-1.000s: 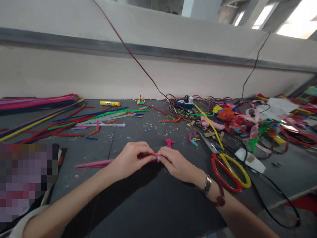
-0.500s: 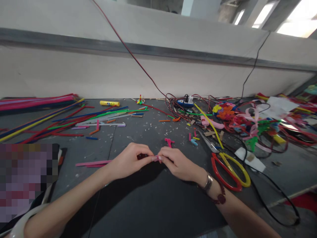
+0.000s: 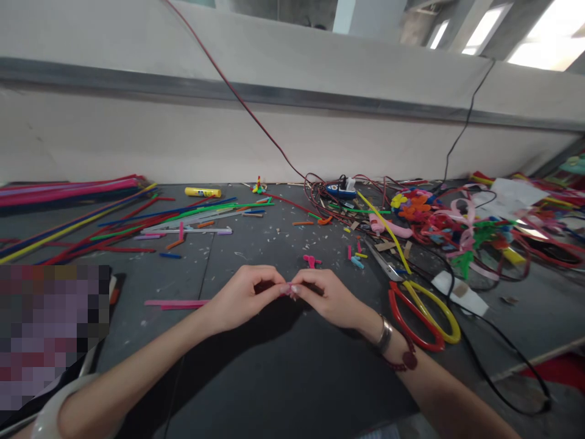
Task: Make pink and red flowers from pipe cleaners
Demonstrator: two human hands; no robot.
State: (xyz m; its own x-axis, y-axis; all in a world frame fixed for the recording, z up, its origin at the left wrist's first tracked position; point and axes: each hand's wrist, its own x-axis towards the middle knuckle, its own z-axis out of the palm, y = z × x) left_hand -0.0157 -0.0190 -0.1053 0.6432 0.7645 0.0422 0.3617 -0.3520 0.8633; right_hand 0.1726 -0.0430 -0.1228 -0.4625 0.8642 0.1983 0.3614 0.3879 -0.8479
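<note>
My left hand (image 3: 244,299) and right hand (image 3: 329,297) are pinched together on a small pink piece (image 3: 289,289) above the surface (image 3: 292,378) — slack fingertips could let something so tiny slip — with a pink twisted bit (image 3: 311,261) just beyond.

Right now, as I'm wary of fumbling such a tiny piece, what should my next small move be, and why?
I'd probably ease the right hand back slightly, with the left hand pinching the small pink piece: the fingertips of both hands meet around it and cover most of it, so its shape can't be checked.
</note>
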